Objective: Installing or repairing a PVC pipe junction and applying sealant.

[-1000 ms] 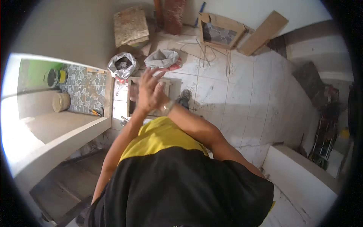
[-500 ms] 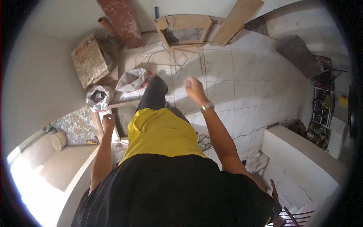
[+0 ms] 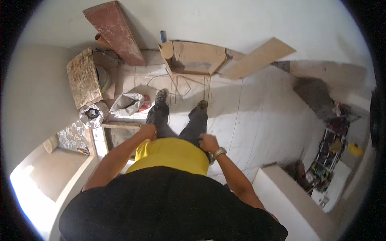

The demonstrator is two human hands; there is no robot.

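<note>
Both hands are at my waist, beside the yellow part of my shirt [image 3: 169,156]. My left hand [image 3: 147,132] is closed at the left hip, on the waist of my dark trousers [image 3: 158,116]. My right hand [image 3: 207,142], with a metal watch [image 3: 219,152] on the wrist, pinches the trousers at the right hip. My two shoes stand apart on the pale tiled floor [image 3: 249,108].
Two open sacks [image 3: 126,104] and a weathered board [image 3: 80,76] are at the left. A cardboard-and-wood frame [image 3: 195,56] with bent metal rods before it, a reddish board [image 3: 114,32] and a plank [image 3: 257,60] lean ahead. Tools [image 3: 329,148] and a low ledge [image 3: 277,180] are right.
My hands, together a second ago and apart half a second ago, are now closed at both hips. The view has shifted, so both feet and more wall ahead show.
</note>
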